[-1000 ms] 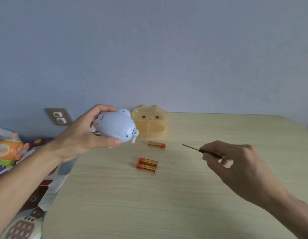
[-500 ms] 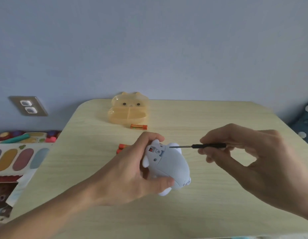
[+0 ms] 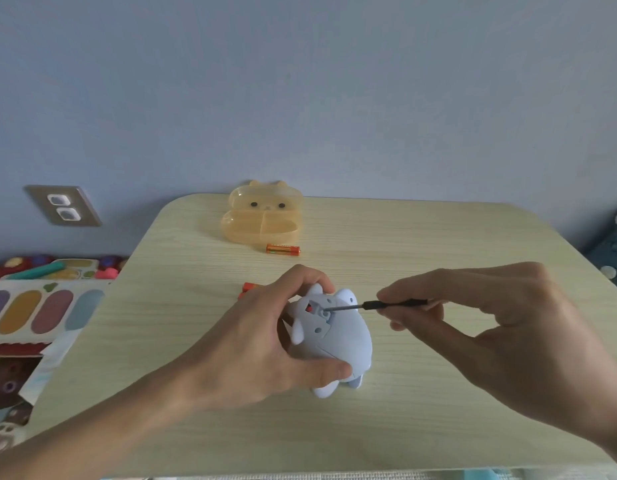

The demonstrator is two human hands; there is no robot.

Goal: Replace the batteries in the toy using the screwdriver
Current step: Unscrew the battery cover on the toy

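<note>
- Left hand point(image 3: 262, 344), lower centre of the frame, is wrapping around the pale blue animal toy point(image 3: 338, 337), thumb pressing along its near side, fingers curling over the far end. Toy is resting belly-up on the wooden table point(image 3: 438, 410), feet pointing toward the camera.
- Right hand point(image 3: 501, 337), lower right, is pinching the black handle of the small screwdriver point(image 3: 376, 305) between thumb and fingertips; the other fingers are curling loosely.
- Screwdriver shaft is lying nearly level, tip meeting the screw recess of the battery cover point(image 3: 321, 315) on the toy's underside. A red spot is showing just beside the tip; cannot tell what it is.
- Judgement: step in hand is driving the cover screw. Whether the tip is fully seated is too small to tell.
- Judgement for doing it well: shaft should be lining up with the screw's axis, pressing inward while twisting with fingertips only; left hand should be bracing the toy against the table so it is not rolling on its rounded back.
- Risk, judged: a slanting tip may be camming out and chewing the screw head.
- Behind the left hand, two orange batteries point(image 3: 248, 289) are peeking out, mostly hidden.
- Farther, centre frame: a single orange battery point(image 3: 283, 249) is lying just in front of the orange bear-shaped box point(image 3: 262, 220), lid open, compartments seemingly empty.
</note>
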